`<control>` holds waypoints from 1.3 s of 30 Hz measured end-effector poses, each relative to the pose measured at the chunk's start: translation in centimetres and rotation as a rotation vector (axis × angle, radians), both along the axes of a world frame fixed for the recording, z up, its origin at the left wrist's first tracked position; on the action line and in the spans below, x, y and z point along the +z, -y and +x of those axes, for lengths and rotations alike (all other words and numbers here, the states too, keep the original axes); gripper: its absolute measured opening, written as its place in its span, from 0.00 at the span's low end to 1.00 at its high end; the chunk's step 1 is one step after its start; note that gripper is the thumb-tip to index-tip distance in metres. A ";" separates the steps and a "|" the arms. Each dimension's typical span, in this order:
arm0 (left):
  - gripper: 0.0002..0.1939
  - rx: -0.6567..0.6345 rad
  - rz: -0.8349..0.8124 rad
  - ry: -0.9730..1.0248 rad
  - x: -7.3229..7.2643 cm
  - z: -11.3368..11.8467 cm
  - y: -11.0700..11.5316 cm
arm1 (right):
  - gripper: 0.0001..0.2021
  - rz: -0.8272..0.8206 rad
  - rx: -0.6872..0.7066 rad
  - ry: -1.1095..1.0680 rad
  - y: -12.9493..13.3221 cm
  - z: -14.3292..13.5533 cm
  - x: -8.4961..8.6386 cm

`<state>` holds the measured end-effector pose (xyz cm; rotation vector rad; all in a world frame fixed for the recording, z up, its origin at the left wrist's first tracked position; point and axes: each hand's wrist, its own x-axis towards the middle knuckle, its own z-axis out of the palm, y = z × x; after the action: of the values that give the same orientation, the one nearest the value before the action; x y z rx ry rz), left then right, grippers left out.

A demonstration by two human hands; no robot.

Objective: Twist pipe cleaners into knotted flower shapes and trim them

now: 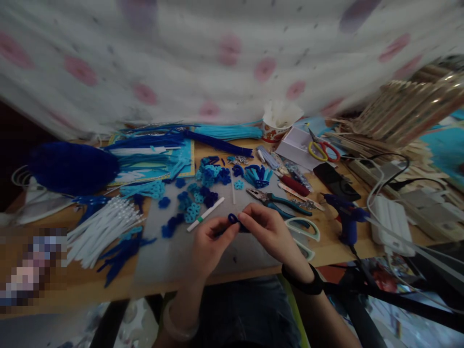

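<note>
A dark blue pipe cleaner (232,219), bent into a small loop, is pinched between the fingertips of my left hand (214,242) and my right hand (267,233). Both hands meet over the grey mat (163,263), and most of the pipe cleaner is hidden by the fingers. Just beyond my left hand lies a white marker-like stick (206,214). Light and dark blue looped pipe-cleaner flowers (192,211) are scattered past it. Close to my right hand are scissors with pale handles (314,229) and teal-handled pliers (279,199).
At the right are a blue glue gun (346,220), a white power adapter (393,224) with cables, and red-and-yellow scissors (322,149) on a white box (295,147). White stems with pearly tips (103,232) and blue pipe-cleaner bundles (228,132) lie left and behind. A floral curtain (181,63) hangs behind.
</note>
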<state>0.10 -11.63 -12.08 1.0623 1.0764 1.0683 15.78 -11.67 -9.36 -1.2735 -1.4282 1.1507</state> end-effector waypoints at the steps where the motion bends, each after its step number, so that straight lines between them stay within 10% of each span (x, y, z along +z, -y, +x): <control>1: 0.06 -0.014 -0.036 0.025 0.0 0.1 -0.2 | 0.16 0.011 0.005 0.004 0.0 0.0 0.0; 11: 0.06 0.190 -0.025 0.128 -1.0 1.5 -0.1 | 0.08 0.288 -0.055 0.296 1.0 0.0 -0.2; 21: 0.11 0.263 0.005 0.186 -1.5 2.1 0.0 | 0.19 -0.022 -0.078 -0.156 0.8 -1.6 -1.2; 30: 0.09 0.095 -0.084 0.114 -0.7 1.3 -0.3 | 0.19 0.095 -0.278 0.033 -0.1 -0.6 -1.2; 36: 0.09 0.273 -0.181 0.279 -0.4 2.0 -0.6 | 0.04 0.284 -0.316 0.134 2.2 -1.9 -2.4; 39: 0.08 0.292 -0.250 0.360 -0.3 2.7 -0.5 | 0.12 0.417 -0.308 0.353 2.9 -2.9 -3.3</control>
<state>2.83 -11.14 -12.37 0.4976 1.0543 1.2614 12.86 -14.56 -12.70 -1.3701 -1.5533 0.4061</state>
